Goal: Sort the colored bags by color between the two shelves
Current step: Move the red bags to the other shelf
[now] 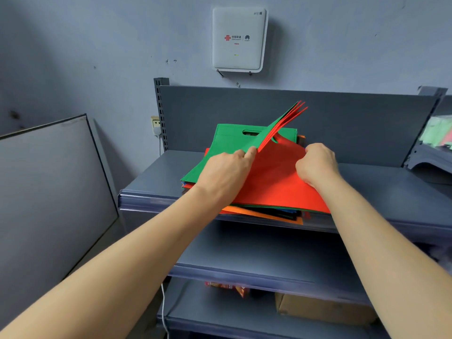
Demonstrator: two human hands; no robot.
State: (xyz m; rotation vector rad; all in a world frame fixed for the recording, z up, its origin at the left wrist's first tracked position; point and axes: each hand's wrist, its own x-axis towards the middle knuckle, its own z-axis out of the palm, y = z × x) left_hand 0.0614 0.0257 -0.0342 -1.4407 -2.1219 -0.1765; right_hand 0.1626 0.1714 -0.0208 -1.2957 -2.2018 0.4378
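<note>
Bags in mixed colours lie as one stack (264, 215) on the top shelf (391, 182), near its front lip, with orange, black and blue edges showing at the bottom and red and green above. Both hands are closed on fabric. The left hand (225, 170) pinches a lifted bundle (281, 123), green on its outer face with several red edges beneath, raised off the stack and fanned up toward the shelf's back panel. The right hand (316, 165) has its fingers curled at the far edge of the red bag (274, 177) uncovered under that bundle, apparently gripping it, though the fingertips themselves are hidden. I take this as the separating step: leafing through the stack to free one colour from the rest, with no colour group yet set apart. The lower shelf (256, 255) directly beneath looks like the likely destination. The next move probably calls for drawing the red bag out sideways or toward the person while the left hand holds the bundle clear. The fabric is thin and limp, so neighbouring sheets may drag along with it, and the overhanging front edges could slip off the lip if the stack gets tugged.
</note>
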